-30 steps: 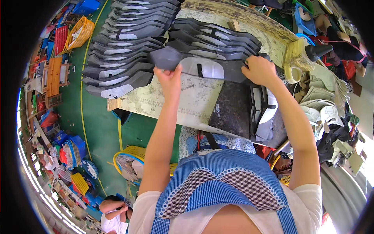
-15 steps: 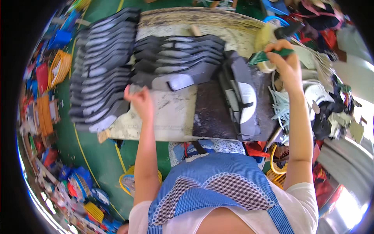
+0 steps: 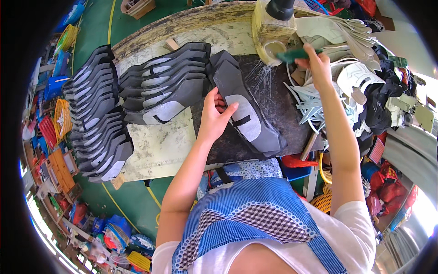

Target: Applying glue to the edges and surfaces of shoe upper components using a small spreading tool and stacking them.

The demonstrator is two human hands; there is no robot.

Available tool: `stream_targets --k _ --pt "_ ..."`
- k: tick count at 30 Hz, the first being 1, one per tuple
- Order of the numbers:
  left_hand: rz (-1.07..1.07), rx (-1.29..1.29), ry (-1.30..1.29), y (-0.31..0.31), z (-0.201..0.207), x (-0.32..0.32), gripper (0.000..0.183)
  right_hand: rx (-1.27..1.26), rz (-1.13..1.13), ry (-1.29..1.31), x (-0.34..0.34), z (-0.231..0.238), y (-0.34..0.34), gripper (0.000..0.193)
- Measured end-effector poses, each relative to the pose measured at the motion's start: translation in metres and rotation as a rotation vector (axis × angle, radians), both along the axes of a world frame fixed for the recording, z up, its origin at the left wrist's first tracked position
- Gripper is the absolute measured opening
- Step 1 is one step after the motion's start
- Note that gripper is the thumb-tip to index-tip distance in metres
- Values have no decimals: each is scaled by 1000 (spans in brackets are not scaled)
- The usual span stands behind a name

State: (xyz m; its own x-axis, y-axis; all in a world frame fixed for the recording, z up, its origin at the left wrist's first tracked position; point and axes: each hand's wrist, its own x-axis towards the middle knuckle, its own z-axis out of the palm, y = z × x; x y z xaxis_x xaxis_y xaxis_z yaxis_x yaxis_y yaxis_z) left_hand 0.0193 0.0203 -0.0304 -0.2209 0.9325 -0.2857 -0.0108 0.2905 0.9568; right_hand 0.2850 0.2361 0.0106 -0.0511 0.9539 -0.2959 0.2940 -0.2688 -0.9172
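Observation:
My left hand [image 3: 216,114] is closed on the left edge of a small stack of dark grey cut pieces [image 3: 268,136], thumb on top and fingers curled at the edge. The top piece carries a light grey oval patch [image 3: 242,109] with a short black strip. In my right hand [image 3: 317,68], a green-handled brush [image 3: 290,56] is gripped, its end by the round mouth of a yellowish, glue-crusted pot [image 3: 262,27]. Strings of pale glue [image 3: 264,82] run down from the mouth. Left of the stack, similar pieces lie overlapped in one row [image 3: 178,102] and a longer row [image 3: 98,118].
The worktable [image 3: 159,153] has a dark board [image 3: 301,134] under the stack. White and pale cut parts [image 3: 358,75] and black scraps [image 3: 381,107] crowd the right. A wooden block [image 3: 171,44] lies behind the rows. Baskets and bins [image 3: 63,119] line the floor at left.
My left hand has moved right, from beside the rows to the stack, and taken hold of its edge. My right hand has brought the green brush to the pot's mouth. The view has shifted right.

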Motion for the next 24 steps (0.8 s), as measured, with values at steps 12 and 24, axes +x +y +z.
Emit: stream_targets --k 12,24 --pt "-96 -155 88 -9 -14 -10 27 301 376 -46 -113 4 -66 34" --pt "-15 134 1 4 40 19 27 173 292 245 4 4 -175 13"
